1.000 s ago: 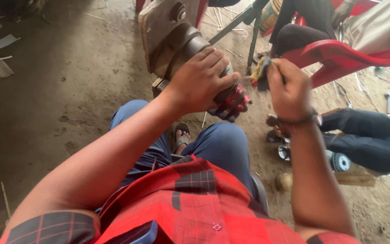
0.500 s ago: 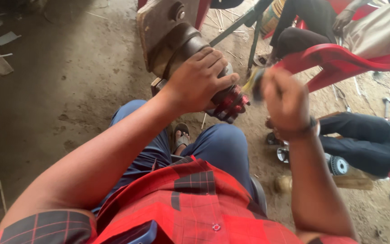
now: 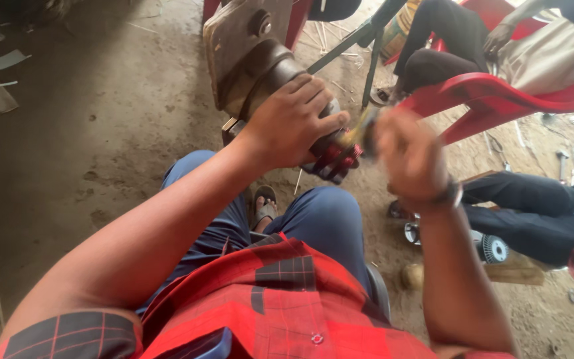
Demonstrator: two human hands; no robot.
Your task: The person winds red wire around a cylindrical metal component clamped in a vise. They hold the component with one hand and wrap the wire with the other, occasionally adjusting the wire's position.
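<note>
Left hand (image 3: 293,123) gripping motor (image 3: 260,70), right hand (image 3: 410,159) beside

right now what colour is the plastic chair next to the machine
Red. The plastic chair shows best in the head view, at upper right.

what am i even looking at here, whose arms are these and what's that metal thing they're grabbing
The picture comes from a camera worn on a person's head, looking down, so the two bare arms and the red checked shirt belong to the wearer, who sits with blue-trousered knees over a dirt floor. The left hand is wrapped around a worn, rusty cylindrical machine part, round like a motor or hub, with a red-and-black end just past the fingers. The right hand, blurred by motion, grips a small tool with a yellowish tip right at that end; what kind of tool cannot be told. Beyond them another person sits on a red plastic chair.
</note>
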